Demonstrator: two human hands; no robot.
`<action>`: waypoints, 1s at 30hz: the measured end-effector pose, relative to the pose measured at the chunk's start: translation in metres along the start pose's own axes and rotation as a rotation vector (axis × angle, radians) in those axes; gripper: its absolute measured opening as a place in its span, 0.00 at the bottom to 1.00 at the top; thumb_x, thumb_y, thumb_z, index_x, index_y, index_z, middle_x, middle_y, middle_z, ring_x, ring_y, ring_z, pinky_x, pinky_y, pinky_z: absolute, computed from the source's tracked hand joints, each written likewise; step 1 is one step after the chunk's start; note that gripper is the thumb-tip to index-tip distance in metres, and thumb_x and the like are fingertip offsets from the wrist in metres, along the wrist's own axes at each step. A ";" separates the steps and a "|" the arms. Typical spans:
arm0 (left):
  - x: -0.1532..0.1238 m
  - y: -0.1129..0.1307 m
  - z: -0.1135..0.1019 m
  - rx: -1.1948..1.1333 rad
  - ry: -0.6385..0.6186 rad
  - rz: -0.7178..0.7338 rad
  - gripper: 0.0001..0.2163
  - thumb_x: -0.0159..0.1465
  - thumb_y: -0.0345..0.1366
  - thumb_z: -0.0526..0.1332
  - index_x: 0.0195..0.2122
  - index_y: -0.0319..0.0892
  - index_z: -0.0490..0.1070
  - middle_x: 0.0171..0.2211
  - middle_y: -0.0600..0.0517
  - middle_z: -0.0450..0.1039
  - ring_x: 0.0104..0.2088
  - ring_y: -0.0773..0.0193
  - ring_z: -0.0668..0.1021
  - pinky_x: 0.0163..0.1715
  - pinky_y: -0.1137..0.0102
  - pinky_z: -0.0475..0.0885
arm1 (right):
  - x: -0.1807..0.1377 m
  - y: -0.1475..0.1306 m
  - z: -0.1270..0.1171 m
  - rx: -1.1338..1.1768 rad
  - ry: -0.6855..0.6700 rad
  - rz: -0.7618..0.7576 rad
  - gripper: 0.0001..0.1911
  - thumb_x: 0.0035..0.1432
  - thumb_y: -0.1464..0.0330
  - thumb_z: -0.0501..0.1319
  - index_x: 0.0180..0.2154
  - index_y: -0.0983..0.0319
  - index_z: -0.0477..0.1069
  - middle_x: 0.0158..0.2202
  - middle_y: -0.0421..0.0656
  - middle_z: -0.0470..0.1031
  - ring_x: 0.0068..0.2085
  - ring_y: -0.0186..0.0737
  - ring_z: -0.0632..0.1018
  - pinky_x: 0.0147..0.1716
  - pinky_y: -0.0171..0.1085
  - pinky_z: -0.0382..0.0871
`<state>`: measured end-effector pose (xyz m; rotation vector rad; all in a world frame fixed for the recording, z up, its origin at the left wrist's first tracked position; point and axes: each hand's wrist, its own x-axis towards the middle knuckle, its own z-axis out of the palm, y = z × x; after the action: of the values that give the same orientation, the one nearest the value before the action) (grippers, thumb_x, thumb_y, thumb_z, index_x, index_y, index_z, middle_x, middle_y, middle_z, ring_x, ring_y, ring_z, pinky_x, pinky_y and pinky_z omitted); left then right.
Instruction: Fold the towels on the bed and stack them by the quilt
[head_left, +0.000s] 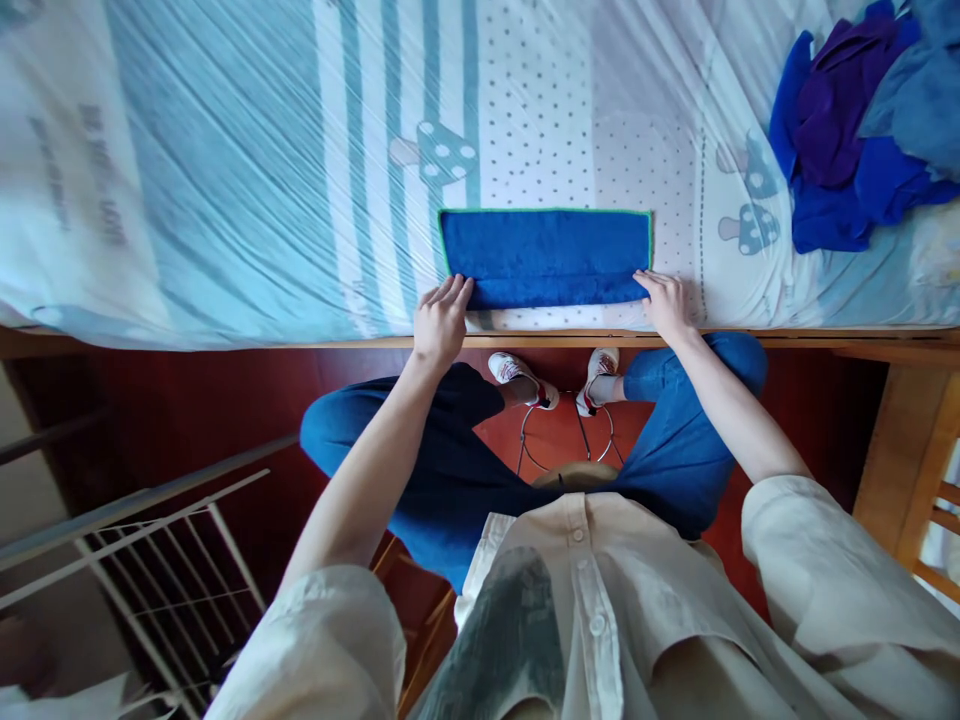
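A blue towel point(546, 256) with a green edge lies folded into a long strip on the bed point(225, 180), close to its near edge. My left hand point(441, 320) rests on the strip's near left corner, fingers extended and close together. My right hand point(663, 300) rests on the near right corner, fingers curled onto the cloth. Neither hand lifts the towel off the sheet.
A heap of blue and purple cloths point(855, 130) lies at the bed's far right. The wooden bed rail point(825, 336) runs along the near edge. A white wire rack point(150, 560) stands on the floor at lower left; a wooden chair point(922, 480) is at right. I sit on a stool.
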<state>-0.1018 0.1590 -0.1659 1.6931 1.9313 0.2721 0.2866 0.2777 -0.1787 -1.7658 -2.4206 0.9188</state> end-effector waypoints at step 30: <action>0.016 -0.024 -0.003 -0.222 0.214 -0.490 0.15 0.65 0.41 0.56 0.48 0.40 0.73 0.37 0.48 0.78 0.43 0.57 0.80 0.46 0.67 0.75 | 0.022 0.023 -0.006 0.340 0.181 0.267 0.24 0.61 0.48 0.64 0.44 0.61 0.76 0.36 0.48 0.81 0.43 0.49 0.82 0.45 0.44 0.79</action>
<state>-0.1247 0.1707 -0.1790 1.0426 2.3016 0.4701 0.3002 0.3041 -0.1917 -1.9641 -1.8230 1.0619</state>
